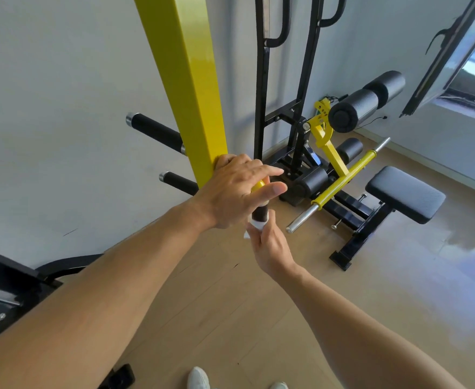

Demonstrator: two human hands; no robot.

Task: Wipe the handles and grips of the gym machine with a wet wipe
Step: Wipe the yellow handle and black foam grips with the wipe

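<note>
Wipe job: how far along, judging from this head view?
Nothing shows as finished; no grip looks visibly wiped. In hand: the right hand wraps the white wipe round the end of a black grip, while the left hand steadies it by the yellow post. Seemingly left: two black grips behind the post.
</note>
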